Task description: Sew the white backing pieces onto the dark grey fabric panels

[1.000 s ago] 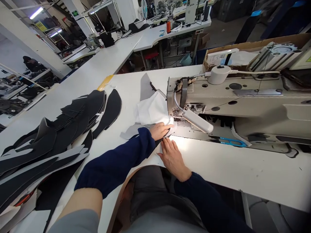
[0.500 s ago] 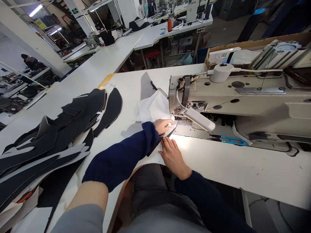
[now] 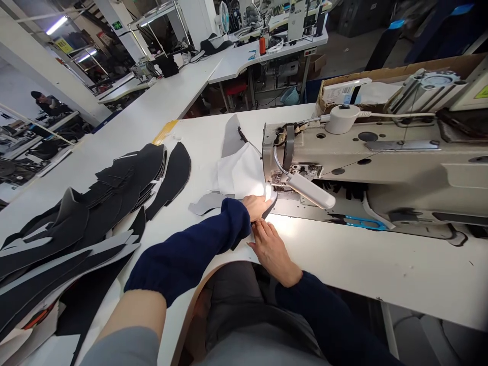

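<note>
My left hand (image 3: 256, 206) presses on the fabric just in front of the sewing machine (image 3: 297, 152) needle area, its fingers partly hidden in lamp glare. Close below it, my right hand (image 3: 272, 249) lies with fingers together on the near edge of a dark fabric piece (image 3: 271, 206). What the fingertips pinch, if anything, is too small to tell. White fabric (image 3: 244, 170) spreads left of the machine head, beside a grey piece (image 3: 208, 203). A white lamp (image 3: 310, 190) lights the spot.
Stacks of dark cut pieces (image 3: 125, 183) cover the table's left side, with a single dark piece (image 3: 173, 175) beside them. Blue-handled scissors (image 3: 366, 222) lie under the machine arm. A cardboard box (image 3: 400, 76) stands behind it. A person (image 3: 49, 103) sits far left.
The camera view has shifted slightly. My left fingers lie flatter and closer to the machine, and the dark piece's visible edge near them has changed a little.
</note>
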Demonstrator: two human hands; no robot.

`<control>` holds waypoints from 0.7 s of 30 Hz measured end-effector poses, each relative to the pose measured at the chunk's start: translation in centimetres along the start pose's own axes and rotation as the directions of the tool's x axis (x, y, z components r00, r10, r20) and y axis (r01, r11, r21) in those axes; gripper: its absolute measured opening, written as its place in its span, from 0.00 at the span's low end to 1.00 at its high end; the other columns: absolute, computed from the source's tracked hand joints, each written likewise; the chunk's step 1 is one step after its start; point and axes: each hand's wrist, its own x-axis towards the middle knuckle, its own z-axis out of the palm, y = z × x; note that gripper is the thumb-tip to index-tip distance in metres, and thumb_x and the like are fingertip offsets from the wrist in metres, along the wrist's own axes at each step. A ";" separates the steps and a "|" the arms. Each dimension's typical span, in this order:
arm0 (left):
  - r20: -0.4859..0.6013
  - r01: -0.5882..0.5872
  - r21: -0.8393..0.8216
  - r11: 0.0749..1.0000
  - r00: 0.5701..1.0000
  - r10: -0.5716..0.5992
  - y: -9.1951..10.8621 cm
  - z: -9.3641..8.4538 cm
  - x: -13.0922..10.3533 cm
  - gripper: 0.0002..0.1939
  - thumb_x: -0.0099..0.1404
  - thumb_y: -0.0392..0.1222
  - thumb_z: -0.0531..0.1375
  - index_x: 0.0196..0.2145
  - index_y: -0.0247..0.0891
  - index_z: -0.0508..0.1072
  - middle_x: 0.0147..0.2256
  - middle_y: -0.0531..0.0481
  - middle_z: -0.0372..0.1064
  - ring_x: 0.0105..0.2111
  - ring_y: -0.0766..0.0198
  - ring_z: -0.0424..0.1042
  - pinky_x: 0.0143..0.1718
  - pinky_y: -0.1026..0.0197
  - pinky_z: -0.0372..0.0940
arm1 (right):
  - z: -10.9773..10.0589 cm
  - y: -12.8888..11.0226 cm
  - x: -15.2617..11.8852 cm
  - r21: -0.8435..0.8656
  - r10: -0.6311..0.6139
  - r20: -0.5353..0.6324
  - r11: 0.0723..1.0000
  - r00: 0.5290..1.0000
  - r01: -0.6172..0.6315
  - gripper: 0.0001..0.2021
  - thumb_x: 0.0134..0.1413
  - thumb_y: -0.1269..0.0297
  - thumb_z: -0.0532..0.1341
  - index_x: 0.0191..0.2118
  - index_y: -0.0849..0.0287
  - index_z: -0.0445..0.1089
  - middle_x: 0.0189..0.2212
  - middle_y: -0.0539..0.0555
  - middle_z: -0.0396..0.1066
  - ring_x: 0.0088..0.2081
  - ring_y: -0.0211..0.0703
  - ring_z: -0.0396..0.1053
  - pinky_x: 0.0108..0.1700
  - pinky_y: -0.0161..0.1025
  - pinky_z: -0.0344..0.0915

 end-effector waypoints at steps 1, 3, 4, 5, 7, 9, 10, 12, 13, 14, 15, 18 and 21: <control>0.001 -0.002 0.002 1.000 1.000 0.002 -0.1 0.1 0.1 0.18 0.63 0.38 0.54 0.51 0.39 0.65 0.41 0.42 0.69 0.38 0.52 0.72 0.37 0.56 0.64 | 0.0 0.0 0.0 0.004 -0.005 0.001 1.000 1.000 0.005 0.24 0.58 0.60 0.59 0.52 0.78 0.65 0.52 0.73 0.61 0.57 0.61 0.54 0.58 0.53 0.55; 0.000 -0.002 0.003 1.000 1.000 0.002 -0.3 0.4 0.5 0.18 0.62 0.38 0.54 0.51 0.40 0.65 0.41 0.42 0.69 0.38 0.52 0.72 0.36 0.57 0.65 | -0.1 0.0 0.1 0.004 -0.011 -0.001 1.000 1.000 0.011 0.24 0.57 0.59 0.60 0.50 0.78 0.67 0.52 0.73 0.61 0.58 0.62 0.54 0.58 0.53 0.55; 0.000 0.002 0.000 1.000 1.000 -0.002 -0.4 0.5 0.7 0.19 0.62 0.38 0.55 0.52 0.40 0.64 0.41 0.42 0.69 0.38 0.53 0.72 0.36 0.57 0.64 | -0.1 0.1 0.2 0.000 -0.013 -0.002 1.000 1.000 0.013 0.24 0.57 0.58 0.60 0.49 0.78 0.67 0.52 0.74 0.61 0.58 0.62 0.54 0.58 0.53 0.55; 0.000 0.008 -0.006 1.000 1.000 -0.008 -0.4 0.6 0.9 0.20 0.62 0.37 0.55 0.53 0.41 0.64 0.41 0.43 0.69 0.37 0.53 0.72 0.36 0.57 0.64 | -0.1 0.1 0.3 -0.004 -0.012 -0.003 1.000 1.000 0.012 0.24 0.57 0.57 0.60 0.49 0.77 0.68 0.52 0.74 0.61 0.58 0.63 0.54 0.58 0.53 0.55; -0.004 0.020 -0.014 1.000 1.000 -0.020 -0.5 0.7 1.6 0.21 0.63 0.36 0.54 0.54 0.42 0.63 0.42 0.43 0.69 0.37 0.54 0.72 0.36 0.58 0.64 | -0.1 0.3 0.6 -0.009 -0.003 0.001 1.000 1.000 0.003 0.25 0.57 0.56 0.60 0.49 0.77 0.68 0.53 0.74 0.60 0.58 0.63 0.54 0.58 0.52 0.55; -0.018 0.034 -0.006 0.999 0.999 -0.034 -0.7 0.6 2.2 0.21 0.63 0.35 0.52 0.55 0.42 0.63 0.42 0.43 0.69 0.37 0.55 0.72 0.35 0.58 0.64 | -0.2 0.5 0.8 -0.007 0.014 0.012 1.000 1.000 -0.013 0.26 0.57 0.55 0.60 0.50 0.77 0.67 0.54 0.74 0.60 0.58 0.63 0.54 0.58 0.52 0.55; -0.026 0.031 0.001 1.000 0.999 -0.031 -0.8 0.4 2.3 0.21 0.64 0.35 0.51 0.55 0.41 0.63 0.41 0.44 0.69 0.37 0.55 0.72 0.35 0.59 0.63 | -0.2 0.7 0.9 -0.005 0.024 0.016 1.000 1.000 -0.024 0.27 0.57 0.54 0.60 0.50 0.77 0.67 0.54 0.74 0.60 0.58 0.63 0.54 0.59 0.53 0.54; -0.051 -0.018 0.019 1.000 0.999 0.019 -1.3 0.1 2.1 0.19 0.66 0.37 0.49 0.54 0.41 0.64 0.40 0.45 0.69 0.36 0.58 0.71 0.34 0.61 0.63 | -0.1 1.0 1.0 -0.003 0.041 0.010 0.999 0.999 -0.041 0.29 0.57 0.53 0.60 0.53 0.77 0.65 0.55 0.73 0.60 0.58 0.63 0.54 0.59 0.53 0.53; -0.076 -0.063 0.034 0.997 0.995 0.066 -1.7 -0.2 1.8 0.18 0.67 0.37 0.48 0.53 0.42 0.65 0.41 0.45 0.69 0.35 0.59 0.71 0.33 0.61 0.63 | 0.0 1.1 1.0 -0.004 0.045 0.003 0.999 0.999 -0.045 0.29 0.57 0.54 0.59 0.54 0.77 0.63 0.55 0.73 0.60 0.58 0.62 0.54 0.59 0.54 0.53; -0.104 -0.107 0.050 0.993 0.988 0.112 -2.2 -0.3 1.3 0.17 0.68 0.37 0.48 0.53 0.43 0.65 0.43 0.45 0.67 0.36 0.59 0.70 0.33 0.61 0.63 | 0.0 1.2 0.9 -0.006 0.046 -0.004 0.999 0.999 -0.046 0.29 0.58 0.54 0.59 0.55 0.77 0.62 0.55 0.72 0.60 0.58 0.62 0.54 0.59 0.54 0.53; -0.139 -0.150 0.072 0.986 0.977 0.159 -2.8 -0.5 0.9 0.17 0.67 0.36 0.48 0.52 0.44 0.65 0.47 0.44 0.66 0.39 0.59 0.70 0.35 0.61 0.63 | 0.1 1.3 0.9 -0.010 0.043 -0.010 0.999 0.999 -0.043 0.29 0.58 0.55 0.58 0.56 0.77 0.61 0.55 0.72 0.60 0.58 0.62 0.54 0.59 0.54 0.52; -0.218 -0.341 0.188 0.921 0.900 0.377 -4.9 -0.4 -0.2 0.16 0.66 0.33 0.51 0.50 0.46 0.67 0.59 0.45 0.55 0.54 0.55 0.61 0.48 0.54 0.61 | 0.3 1.4 0.9 -0.030 0.031 -0.017 0.999 0.999 -0.032 0.27 0.59 0.58 0.57 0.55 0.79 0.62 0.54 0.73 0.61 0.58 0.62 0.54 0.59 0.54 0.51; -0.186 -0.577 0.284 0.766 0.750 0.634 -6.5 0.7 0.1 0.13 0.67 0.34 0.51 0.45 0.45 0.70 0.59 0.51 0.59 0.61 0.60 0.52 0.60 0.50 0.48 | 0.2 1.4 1.0 -0.041 0.030 -0.023 0.999 0.999 -0.031 0.26 0.60 0.59 0.57 0.54 0.78 0.63 0.54 0.72 0.62 0.57 0.62 0.55 0.59 0.54 0.51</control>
